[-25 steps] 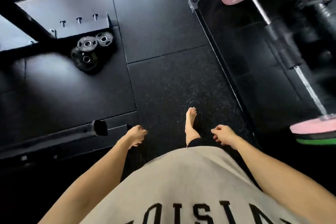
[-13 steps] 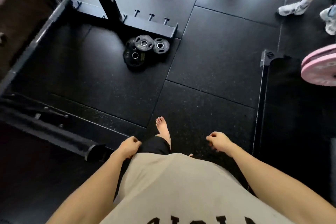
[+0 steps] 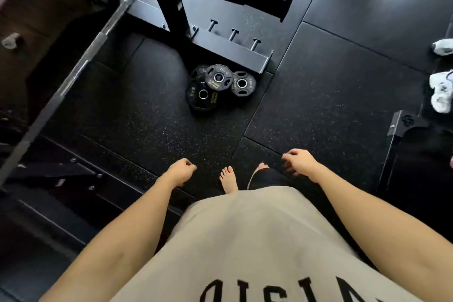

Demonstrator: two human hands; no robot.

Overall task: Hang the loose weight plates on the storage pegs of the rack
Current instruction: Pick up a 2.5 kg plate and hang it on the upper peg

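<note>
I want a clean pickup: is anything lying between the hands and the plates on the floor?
Nothing visible: only bare floor lies between the left hand, the right hand and the plates. The pegs sit just beyond, unloaded.

Black speckled rubber floor tiles point(image 3: 331, 95), seams running diagonally. Steel barbell shaft point(image 3: 81, 66) crosses from 7 to 12 o'clock. Dark wood-look panel point(image 3: 29, 19) at 10. White sneakers point(image 3: 441, 91) at 3.

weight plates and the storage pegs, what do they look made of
Weight plates: matte black coating, probably rubber over metal, with bright steel rings round the centre holes. Storage pegs: bare metal rods, likely steel, grey with a dull sheen, on the black-painted rack.
</note>
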